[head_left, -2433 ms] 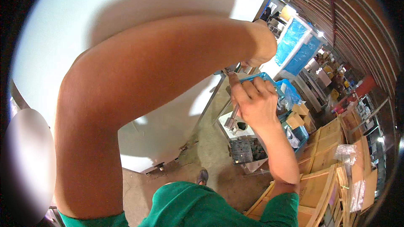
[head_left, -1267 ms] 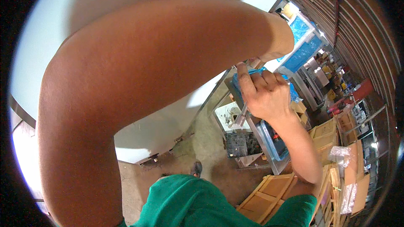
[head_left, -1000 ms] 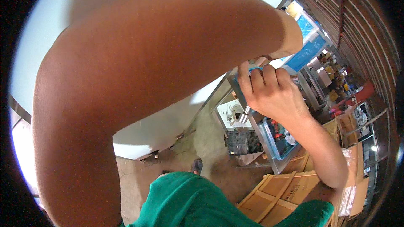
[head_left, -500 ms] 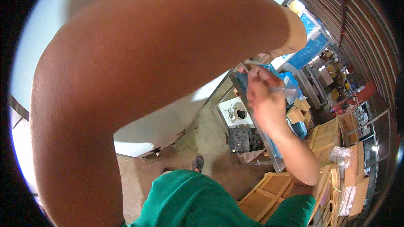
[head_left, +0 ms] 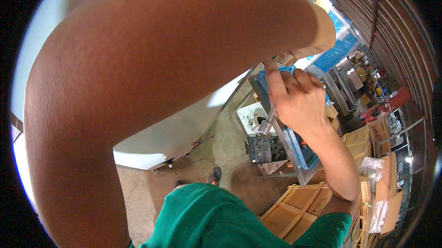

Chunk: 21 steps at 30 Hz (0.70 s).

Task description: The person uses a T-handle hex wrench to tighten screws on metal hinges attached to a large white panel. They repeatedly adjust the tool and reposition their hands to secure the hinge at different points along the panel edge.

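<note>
Head view: the right hand (head_left: 301, 98) grips a metal tool (head_left: 265, 126), its end jutting lower left; that end has swung from the right, suggesting turning. Just above, the left hand's (head_left: 324, 31) grip is hidden.

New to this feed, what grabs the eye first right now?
The bent left arm, huge in the near foreground, rises from the lower left and sweeps across to the upper right, over a pale panel. Right of centre, the right hand grips a shiny metal tool whose end sticks out below it. The bright green shirt fills the bottom middle.
</note>
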Each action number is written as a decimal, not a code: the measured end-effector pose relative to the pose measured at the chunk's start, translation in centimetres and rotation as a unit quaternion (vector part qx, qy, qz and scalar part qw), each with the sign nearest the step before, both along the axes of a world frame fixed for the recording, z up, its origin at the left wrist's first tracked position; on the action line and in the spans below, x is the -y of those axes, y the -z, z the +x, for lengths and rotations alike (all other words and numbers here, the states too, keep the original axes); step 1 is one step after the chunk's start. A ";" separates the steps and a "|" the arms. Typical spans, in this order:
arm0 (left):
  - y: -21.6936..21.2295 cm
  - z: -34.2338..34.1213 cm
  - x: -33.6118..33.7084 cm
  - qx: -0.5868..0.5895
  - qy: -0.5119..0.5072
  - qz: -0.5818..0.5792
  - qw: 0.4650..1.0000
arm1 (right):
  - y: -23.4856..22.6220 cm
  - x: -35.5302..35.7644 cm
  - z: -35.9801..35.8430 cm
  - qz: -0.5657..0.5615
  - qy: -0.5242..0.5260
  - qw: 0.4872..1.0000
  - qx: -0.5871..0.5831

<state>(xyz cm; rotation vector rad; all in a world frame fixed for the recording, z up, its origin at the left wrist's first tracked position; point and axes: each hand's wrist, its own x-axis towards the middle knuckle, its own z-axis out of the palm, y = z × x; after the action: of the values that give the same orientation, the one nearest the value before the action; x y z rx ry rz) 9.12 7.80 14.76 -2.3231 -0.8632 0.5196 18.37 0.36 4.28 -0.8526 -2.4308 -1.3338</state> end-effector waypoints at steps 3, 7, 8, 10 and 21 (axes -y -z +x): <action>-0.1 -0.1 0.0 0.017 -0.009 0.006 1.000 | -0.6 0.1 -0.2 0.035 0.002 0.998 0.044; -1.6 0.0 0.2 -0.017 -0.036 -0.083 0.996 | -1.6 0.5 -0.3 0.064 0.029 0.991 0.116; -1.8 0.0 0.3 -0.018 -0.021 -0.081 0.996 | -1.8 0.6 -0.5 0.076 0.035 0.987 0.134; -1.6 0.0 0.1 0.004 0.008 -0.051 0.999 | -2.0 0.8 -0.7 0.105 0.044 0.976 0.186; -0.2 0.1 -1.5 0.008 0.029 0.021 0.999 | -0.9 0.6 -2.0 -0.400 0.000 0.858 -0.323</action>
<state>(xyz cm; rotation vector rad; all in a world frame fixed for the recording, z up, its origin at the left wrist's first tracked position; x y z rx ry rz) 9.23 9.27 14.94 -2.3088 -0.8039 0.4553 16.32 -0.28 5.17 -1.2112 -2.3280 0.0972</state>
